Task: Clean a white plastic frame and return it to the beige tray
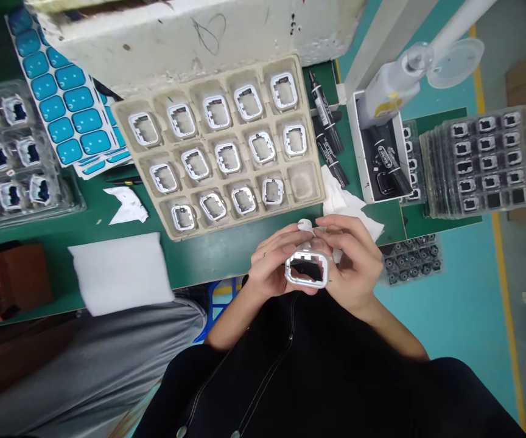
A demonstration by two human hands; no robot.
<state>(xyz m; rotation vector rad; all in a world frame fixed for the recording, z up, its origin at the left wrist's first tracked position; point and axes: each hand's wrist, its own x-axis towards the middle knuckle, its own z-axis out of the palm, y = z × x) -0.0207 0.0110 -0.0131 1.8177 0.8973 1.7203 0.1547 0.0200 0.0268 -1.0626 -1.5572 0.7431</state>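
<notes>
Just in front of my chest, a white rounded-rectangle frame point(306, 282) with an open middle is held between both hands. My left hand point(270, 261) has its fingers closed on the frame's left side. On the right side, my right hand point(354, 258) grips the same frame, its fingers bent over the top. A small white piece point(305, 225) shows at the fingertips above the frame; whether it is a finger cover or a bit of cloth I cannot tell. Beyond the hands lies a beige moulded tray point(240, 139) with several similar frames in its pockets; its near right pocket is bare.
Black markers point(324, 115) lie right of the tray, near a white box point(358, 152) with a bottle point(388, 91). White cloth point(121, 274), blue sticker sheets point(62, 91) and clear trays point(11, 146) are at left. More clear trays point(486, 164) are stacked at right.
</notes>
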